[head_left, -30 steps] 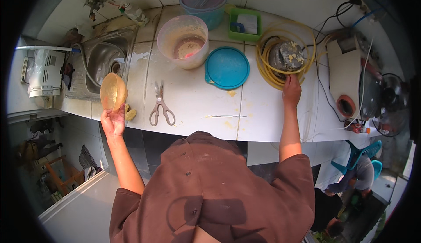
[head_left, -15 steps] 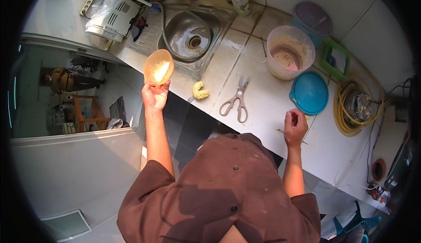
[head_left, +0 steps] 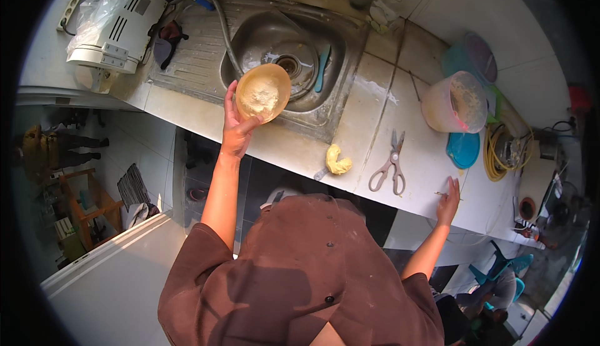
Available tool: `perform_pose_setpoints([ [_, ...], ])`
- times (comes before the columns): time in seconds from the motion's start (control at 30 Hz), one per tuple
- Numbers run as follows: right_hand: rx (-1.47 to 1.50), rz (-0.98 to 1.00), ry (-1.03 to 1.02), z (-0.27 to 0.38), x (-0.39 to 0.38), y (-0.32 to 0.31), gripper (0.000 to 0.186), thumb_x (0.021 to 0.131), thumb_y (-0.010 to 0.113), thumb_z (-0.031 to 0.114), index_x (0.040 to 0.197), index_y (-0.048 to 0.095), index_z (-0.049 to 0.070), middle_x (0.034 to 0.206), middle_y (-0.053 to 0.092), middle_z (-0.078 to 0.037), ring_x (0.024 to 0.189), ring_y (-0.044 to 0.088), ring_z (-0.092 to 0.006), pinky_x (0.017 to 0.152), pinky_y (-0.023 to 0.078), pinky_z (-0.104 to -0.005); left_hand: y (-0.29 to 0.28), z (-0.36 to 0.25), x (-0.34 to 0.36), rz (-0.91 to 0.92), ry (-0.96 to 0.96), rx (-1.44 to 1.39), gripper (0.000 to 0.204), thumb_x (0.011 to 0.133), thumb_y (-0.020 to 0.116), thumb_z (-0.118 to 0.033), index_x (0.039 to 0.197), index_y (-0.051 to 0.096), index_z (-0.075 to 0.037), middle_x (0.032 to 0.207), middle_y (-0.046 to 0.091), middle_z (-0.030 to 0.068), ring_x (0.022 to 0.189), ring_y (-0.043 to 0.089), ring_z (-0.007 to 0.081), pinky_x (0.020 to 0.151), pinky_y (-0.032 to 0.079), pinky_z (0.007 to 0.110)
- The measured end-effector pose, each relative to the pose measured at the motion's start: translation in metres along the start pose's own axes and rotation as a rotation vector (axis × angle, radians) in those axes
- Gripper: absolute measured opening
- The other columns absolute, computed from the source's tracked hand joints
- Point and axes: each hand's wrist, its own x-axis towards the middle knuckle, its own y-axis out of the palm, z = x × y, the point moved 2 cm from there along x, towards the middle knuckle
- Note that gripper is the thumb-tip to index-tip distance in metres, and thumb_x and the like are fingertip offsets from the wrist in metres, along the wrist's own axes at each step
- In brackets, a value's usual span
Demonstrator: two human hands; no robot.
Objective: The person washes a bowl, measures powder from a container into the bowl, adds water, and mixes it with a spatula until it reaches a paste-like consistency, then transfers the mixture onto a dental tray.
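Observation:
My left hand (head_left: 239, 127) is closed on the rim of a peach-coloured bowl (head_left: 281, 83), thumb toward me and fingers along its left side. Pale powder (head_left: 260, 98) lies inside the bowl, which I hold over the near edge of the steel sink (head_left: 340, 105). My right hand (head_left: 447, 202) is at the counter's front edge, its fingers stretched out. A thin stick-like piece shows beside those fingers; whether they touch it I cannot tell. Between my hands lie a yellow, curved, dough-like lump (head_left: 338, 160) and scissors (head_left: 392, 163) with grey-brown handles.
A translucent tub (head_left: 437, 108) with residue stands at the back right, by a blue lid (head_left: 464, 151) and a coiled yellow hose (head_left: 497, 158). A blue utensil (head_left: 322, 68) lies in the sink. A white appliance (head_left: 122, 30) sits at the left. A person (head_left: 47, 149) stands beyond the doorway.
The view has swung, so the counter's things sit differently. The bowl is now over the sink's near edge, its powder plainly visible. My right hand's curled fingers have straightened.

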Motion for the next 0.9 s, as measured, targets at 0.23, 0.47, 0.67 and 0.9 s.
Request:
perform_pose_setpoints([
  [0.23,-0.003,0.035,0.141,-0.017,-0.031,0.018,0.038,0.082,0.065,-0.002,0.120,0.065,0.008,0.130,0.060,-0.018,0.121,0.055,-0.0338,0.104,0.043,-0.0400,-0.008,0.018,0.043,0.261,-0.266,-0.092,0.072,0.077,0.070,0.007,0.141,0.039,-0.004,0.133,0.052,0.0084,0.125,0.051,0.0217,0.106,0.043,0.036],
  [0.47,-0.073,-0.177,0.293,0.042,-0.026,0.020,0.033,0.082,0.066,0.007,0.114,0.067,0.011,0.121,0.059,-0.014,0.115,0.054,-0.0341,0.098,0.045,-0.0434,0.030,0.045,0.036,0.341,-0.395,-0.158,0.066,0.079,0.069,0.007,0.138,0.042,-0.003,0.131,0.055,0.0092,0.122,0.054,0.0222,0.104,0.044,0.036],
  [0.67,0.260,-0.307,0.358,0.050,0.006,0.024,0.031,0.081,0.068,0.010,0.112,0.066,0.007,0.115,0.061,-0.014,0.101,0.059,-0.0301,0.090,0.049,-0.0385,0.037,0.048,0.032,0.333,-0.407,-0.157,0.065,0.081,0.070,0.000,0.139,0.041,-0.004,0.131,0.054,0.0094,0.121,0.055,0.0227,0.099,0.048,0.037],
  [0.9,0.428,-0.420,0.274,0.044,0.066,-0.001,0.022,0.085,0.066,0.008,0.106,0.066,0.002,0.098,0.064,-0.010,0.075,0.061,-0.0188,0.068,0.050,-0.0309,0.042,0.062,0.020,0.179,-0.298,-0.121,0.058,0.083,0.073,-0.013,0.134,0.046,-0.007,0.124,0.059,0.0062,0.113,0.060,0.0204,0.088,0.055,0.034],
])
